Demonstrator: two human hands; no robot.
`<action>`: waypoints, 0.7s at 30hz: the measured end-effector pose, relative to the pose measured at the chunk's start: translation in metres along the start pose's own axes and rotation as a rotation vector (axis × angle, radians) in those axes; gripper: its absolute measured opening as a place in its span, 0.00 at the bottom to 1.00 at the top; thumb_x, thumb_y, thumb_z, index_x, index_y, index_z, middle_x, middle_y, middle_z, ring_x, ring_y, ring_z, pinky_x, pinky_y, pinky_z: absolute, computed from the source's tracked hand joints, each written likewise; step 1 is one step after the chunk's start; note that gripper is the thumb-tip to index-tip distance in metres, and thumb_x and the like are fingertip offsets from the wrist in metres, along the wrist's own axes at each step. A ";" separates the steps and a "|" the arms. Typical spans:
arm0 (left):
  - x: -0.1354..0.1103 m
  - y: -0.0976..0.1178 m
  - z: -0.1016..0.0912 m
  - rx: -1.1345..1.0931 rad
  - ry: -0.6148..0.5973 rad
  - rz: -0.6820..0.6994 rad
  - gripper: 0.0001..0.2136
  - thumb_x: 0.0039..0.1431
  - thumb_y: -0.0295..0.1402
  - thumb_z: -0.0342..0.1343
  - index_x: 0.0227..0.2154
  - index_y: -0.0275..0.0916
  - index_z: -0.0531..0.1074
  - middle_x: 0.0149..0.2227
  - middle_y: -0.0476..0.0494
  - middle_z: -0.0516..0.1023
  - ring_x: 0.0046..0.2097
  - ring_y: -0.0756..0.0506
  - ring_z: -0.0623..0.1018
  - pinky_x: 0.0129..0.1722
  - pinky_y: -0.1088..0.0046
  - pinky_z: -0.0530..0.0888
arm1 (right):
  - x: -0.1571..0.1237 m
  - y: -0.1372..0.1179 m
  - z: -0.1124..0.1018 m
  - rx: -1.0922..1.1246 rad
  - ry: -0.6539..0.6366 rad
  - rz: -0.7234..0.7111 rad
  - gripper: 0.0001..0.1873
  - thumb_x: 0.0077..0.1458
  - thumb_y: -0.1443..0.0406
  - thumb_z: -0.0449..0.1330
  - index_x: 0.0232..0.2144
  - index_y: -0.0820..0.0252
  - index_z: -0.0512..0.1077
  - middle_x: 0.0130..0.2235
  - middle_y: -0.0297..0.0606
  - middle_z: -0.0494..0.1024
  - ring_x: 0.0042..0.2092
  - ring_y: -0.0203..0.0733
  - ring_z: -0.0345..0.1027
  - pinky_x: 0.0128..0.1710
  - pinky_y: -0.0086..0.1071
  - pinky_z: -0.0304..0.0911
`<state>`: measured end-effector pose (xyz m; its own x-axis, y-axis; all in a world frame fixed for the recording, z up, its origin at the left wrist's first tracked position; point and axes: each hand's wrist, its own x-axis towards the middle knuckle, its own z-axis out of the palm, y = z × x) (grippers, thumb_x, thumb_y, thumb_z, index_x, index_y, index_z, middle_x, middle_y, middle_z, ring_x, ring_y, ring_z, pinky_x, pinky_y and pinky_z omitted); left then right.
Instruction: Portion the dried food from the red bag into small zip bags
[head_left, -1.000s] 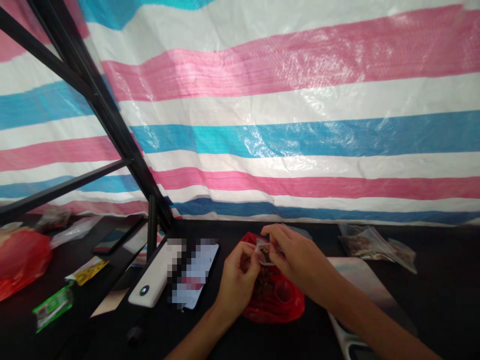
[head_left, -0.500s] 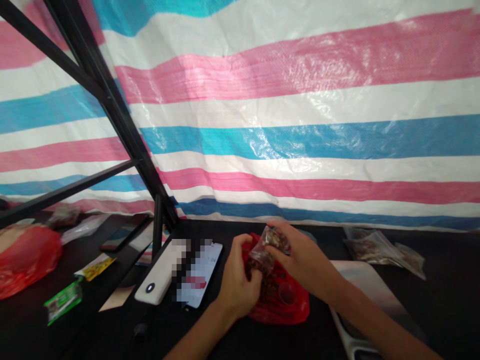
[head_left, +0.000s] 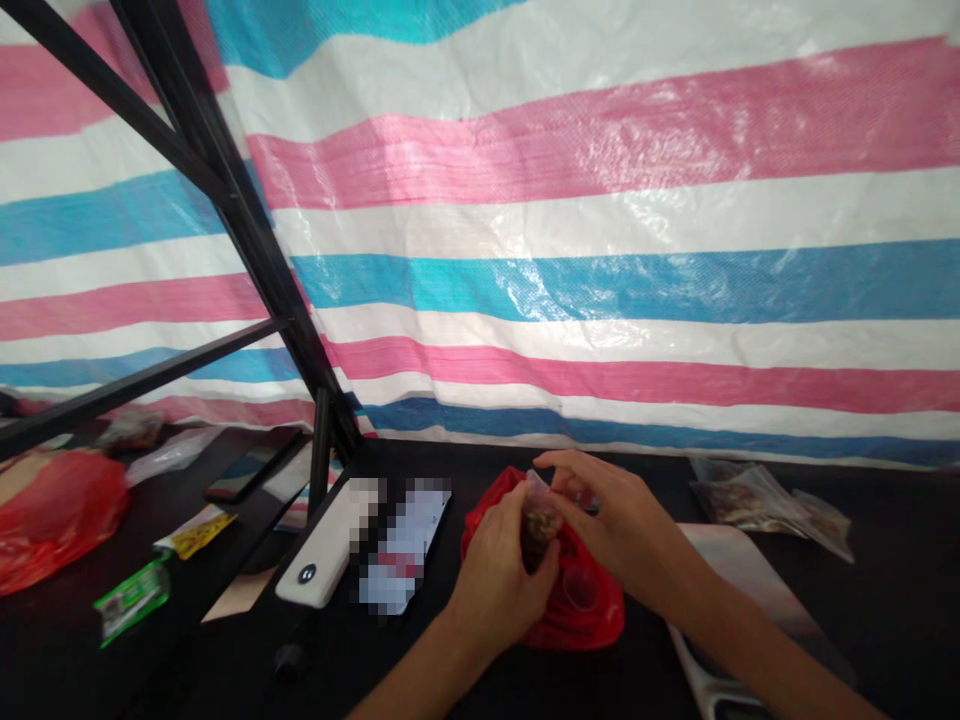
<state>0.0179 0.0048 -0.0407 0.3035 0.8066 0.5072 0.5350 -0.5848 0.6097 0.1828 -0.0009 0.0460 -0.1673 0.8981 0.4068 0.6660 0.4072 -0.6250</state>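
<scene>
A red plastic bag (head_left: 592, 615) with brown bits in it lies on the black table (head_left: 885, 620). Just above it, both hands pinch a small clear packet of brown bits (head_left: 541, 518). My left hand (head_left: 501, 575) grips the packet from the left with fingers curled. My right hand (head_left: 611, 525) holds its top edge between thumb and fingers.
A white power bank (head_left: 324, 552) and a phone (head_left: 405, 548) lie left of the red bag. Filled clear packets (head_left: 765, 503) sit at the back right. A black metal frame (head_left: 247, 250) divides the table; beyond it lie another red bag (head_left: 56, 515) and small wrappers.
The small packet has come down from above the red bag to between my hands. My left hand moved from the bag onto the packet. The view shifted slightly.
</scene>
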 end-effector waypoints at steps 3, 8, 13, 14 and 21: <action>0.000 0.004 -0.003 -0.001 -0.027 0.022 0.30 0.59 0.30 0.59 0.64 0.37 0.59 0.58 0.34 0.76 0.58 0.38 0.77 0.58 0.55 0.76 | 0.000 0.001 -0.001 0.030 0.074 -0.056 0.11 0.61 0.66 0.58 0.45 0.55 0.76 0.33 0.35 0.79 0.33 0.40 0.73 0.38 0.33 0.70; 0.001 0.001 -0.004 0.030 -0.006 0.074 0.30 0.60 0.30 0.58 0.65 0.37 0.59 0.57 0.34 0.77 0.56 0.38 0.78 0.56 0.56 0.77 | 0.001 0.000 0.001 0.028 0.120 -0.125 0.12 0.61 0.68 0.57 0.46 0.55 0.75 0.34 0.35 0.78 0.32 0.39 0.71 0.38 0.33 0.71; 0.003 -0.002 -0.003 0.077 -0.011 0.032 0.35 0.55 0.35 0.65 0.64 0.36 0.60 0.55 0.32 0.78 0.56 0.34 0.78 0.54 0.50 0.76 | 0.001 -0.003 -0.001 0.021 0.089 -0.136 0.14 0.59 0.69 0.57 0.47 0.54 0.74 0.34 0.34 0.79 0.33 0.39 0.72 0.40 0.35 0.71; 0.003 -0.003 -0.003 0.084 -0.013 0.031 0.34 0.55 0.34 0.64 0.64 0.36 0.60 0.55 0.32 0.78 0.55 0.34 0.78 0.54 0.50 0.77 | 0.001 -0.003 -0.002 0.026 0.086 -0.136 0.14 0.59 0.69 0.57 0.47 0.54 0.74 0.34 0.34 0.79 0.33 0.39 0.72 0.40 0.34 0.71; 0.004 -0.007 -0.003 0.110 0.013 0.063 0.28 0.62 0.35 0.59 0.63 0.38 0.61 0.52 0.35 0.80 0.52 0.37 0.80 0.52 0.54 0.77 | 0.000 0.004 -0.011 0.001 0.042 -0.136 0.18 0.59 0.67 0.60 0.52 0.50 0.72 0.40 0.34 0.79 0.38 0.39 0.75 0.42 0.33 0.70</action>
<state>0.0129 0.0117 -0.0406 0.3290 0.7672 0.5507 0.5990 -0.6203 0.5064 0.1936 -0.0011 0.0509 -0.2254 0.8266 0.5156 0.6384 0.5251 -0.5628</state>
